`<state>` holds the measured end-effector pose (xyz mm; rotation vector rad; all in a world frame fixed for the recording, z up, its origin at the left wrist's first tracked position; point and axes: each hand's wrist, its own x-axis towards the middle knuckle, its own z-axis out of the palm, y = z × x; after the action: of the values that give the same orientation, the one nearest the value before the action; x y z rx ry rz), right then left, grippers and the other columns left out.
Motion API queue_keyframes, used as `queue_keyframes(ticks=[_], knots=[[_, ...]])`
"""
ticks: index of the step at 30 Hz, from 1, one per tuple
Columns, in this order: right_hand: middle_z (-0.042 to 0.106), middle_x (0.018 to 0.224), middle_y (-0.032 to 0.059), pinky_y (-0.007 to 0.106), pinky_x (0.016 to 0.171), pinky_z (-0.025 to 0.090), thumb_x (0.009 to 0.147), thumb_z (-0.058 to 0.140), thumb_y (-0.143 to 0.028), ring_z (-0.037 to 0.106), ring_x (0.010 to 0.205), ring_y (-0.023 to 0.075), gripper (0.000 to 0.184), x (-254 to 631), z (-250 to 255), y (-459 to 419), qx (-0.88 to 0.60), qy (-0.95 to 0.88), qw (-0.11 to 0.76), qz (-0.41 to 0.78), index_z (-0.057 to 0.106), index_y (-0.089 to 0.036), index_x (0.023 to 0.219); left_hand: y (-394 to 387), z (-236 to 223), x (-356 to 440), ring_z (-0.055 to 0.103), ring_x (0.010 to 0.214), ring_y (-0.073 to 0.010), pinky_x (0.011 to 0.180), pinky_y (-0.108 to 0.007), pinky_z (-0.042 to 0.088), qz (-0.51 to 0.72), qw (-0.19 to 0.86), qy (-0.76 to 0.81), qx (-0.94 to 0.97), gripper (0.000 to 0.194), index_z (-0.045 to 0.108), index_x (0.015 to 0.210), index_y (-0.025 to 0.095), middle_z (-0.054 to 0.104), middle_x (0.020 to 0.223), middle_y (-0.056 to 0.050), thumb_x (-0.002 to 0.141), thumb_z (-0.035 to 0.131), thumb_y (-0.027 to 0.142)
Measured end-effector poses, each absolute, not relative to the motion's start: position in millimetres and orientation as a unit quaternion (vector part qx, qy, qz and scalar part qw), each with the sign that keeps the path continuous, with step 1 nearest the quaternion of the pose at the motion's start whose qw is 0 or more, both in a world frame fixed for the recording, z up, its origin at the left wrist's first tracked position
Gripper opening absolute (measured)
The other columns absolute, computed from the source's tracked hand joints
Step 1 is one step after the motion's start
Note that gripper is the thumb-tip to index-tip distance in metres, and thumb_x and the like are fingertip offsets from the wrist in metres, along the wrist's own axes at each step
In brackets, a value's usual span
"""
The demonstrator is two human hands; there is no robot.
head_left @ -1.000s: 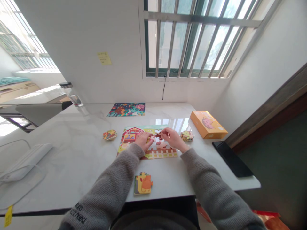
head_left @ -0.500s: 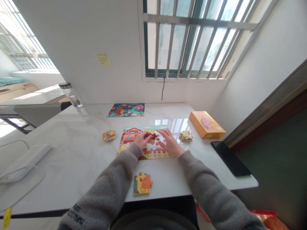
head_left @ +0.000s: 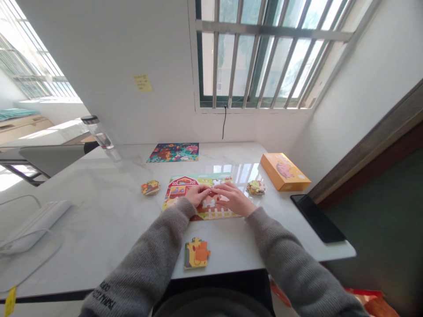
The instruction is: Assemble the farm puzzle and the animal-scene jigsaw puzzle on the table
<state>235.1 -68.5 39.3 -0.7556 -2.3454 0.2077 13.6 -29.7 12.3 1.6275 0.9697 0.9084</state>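
Observation:
A farm jigsaw puzzle with a red barn lies on the white table in front of me. My left hand and my right hand rest side by side on the puzzle's middle. Their fingertips meet and press down flat on a piece there; the piece itself is mostly hidden under the fingers. Small heaps of loose pieces lie left and right of the puzzle. Another joined cluster of pieces sits near the table's front edge, between my grey sleeves.
A finished colourful puzzle lies at the back. An orange box and a black tablet sit on the right. A glass bottle stands back left. A white device with a cable lies far left.
Both hands held a reddish piece just above the puzzle a second ago. They have lowered it onto the board and now press flat on that spot.

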Motion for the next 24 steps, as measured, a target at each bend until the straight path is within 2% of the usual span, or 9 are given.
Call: queue_keyframes(ticks=[2, 5, 8, 11, 15, 24], knots=[[0.065, 0.126, 0.0066, 0.046, 0.102, 0.048, 0.093, 0.065, -0.031, 0.055, 0.114, 0.0257, 0.044, 236.7, 37.0, -66.2, -0.294, -0.894, 0.328, 0.081, 0.058, -0.031, 0.137, -29.2, 11.2, 14.0, 0.069, 0.086, -0.0239, 0.082, -0.037, 0.056, 0.386, 0.462, 0.416, 0.682, 0.042, 0.073, 0.094, 0.014, 0.074, 0.084, -0.007, 0.081, 0.068, 0.055], [0.066, 0.122, 0.0064, 0.044, 0.102, 0.048, 0.094, 0.065, -0.031, 0.056, 0.114, 0.0246, 0.037, 242.2, 30.1, -59.0, -0.322, -0.878, 0.343, 0.084, 0.063, -0.030, 0.131, -29.3, 9.2, 12.6, 0.067, 0.093, -0.0237, 0.086, -0.038, 0.055, 0.405, 0.343, 0.457, 0.714, 0.031, 0.070, 0.105, 0.016, 0.072, 0.097, -0.008, 0.092, 0.056, 0.040], [0.066, 0.118, 0.0071, 0.044, 0.102, 0.047, 0.094, 0.063, -0.027, 0.056, 0.112, 0.0247, 0.028, 250.8, 23.2, -50.4, -0.372, -0.860, 0.343, 0.065, 0.068, -0.027, 0.122, -29.7, 5.2, 10.2, 0.064, 0.104, -0.0248, 0.096, -0.041, 0.051, 0.378, 0.205, 0.458, 0.778, 0.024, 0.070, 0.103, 0.016, 0.069, 0.106, -0.010, 0.092, 0.051, 0.024], [0.067, 0.119, 0.0073, 0.044, 0.100, 0.046, 0.094, 0.063, -0.023, 0.056, 0.109, 0.0250, 0.024, 257.7, 18.3, -44.6, -0.421, -0.852, 0.306, 0.060, 0.071, -0.025, 0.117, -30.4, 0.1, 9.4, 0.062, 0.105, -0.0252, 0.099, -0.042, 0.049, 0.323, 0.129, 0.427, 0.834, 0.022, 0.071, 0.100, 0.017, 0.068, 0.107, -0.010, 0.091, 0.051, 0.019], [0.067, 0.119, 0.0065, 0.042, 0.097, 0.046, 0.093, 0.064, -0.023, 0.056, 0.107, 0.0246, 0.024, 259.2, 13.0, -41.5, -0.447, -0.850, 0.267, 0.074, 0.072, -0.026, 0.115, -31.7, -3.0, 10.2, 0.062, 0.104, -0.0249, 0.098, -0.043, 0.049, 0.273, 0.089, 0.419, 0.861, 0.023, 0.071, 0.099, 0.019, 0.068, 0.108, -0.009, 0.093, 0.048, 0.020], [0.068, 0.121, 0.0067, 0.043, 0.096, 0.042, 0.095, 0.061, -0.026, 0.056, 0.110, 0.0258, 0.024, 255.5, 12.7, -43.0, -0.476, -0.836, 0.263, 0.064, 0.073, -0.030, 0.115, -34.5, -3.1, 10.5, 0.058, 0.110, -0.0261, 0.102, -0.045, 0.046, 0.237, 0.082, 0.447, 0.859, 0.025, 0.070, 0.109, 0.021, 0.066, 0.115, -0.009, 0.092, 0.052, 0.026]])
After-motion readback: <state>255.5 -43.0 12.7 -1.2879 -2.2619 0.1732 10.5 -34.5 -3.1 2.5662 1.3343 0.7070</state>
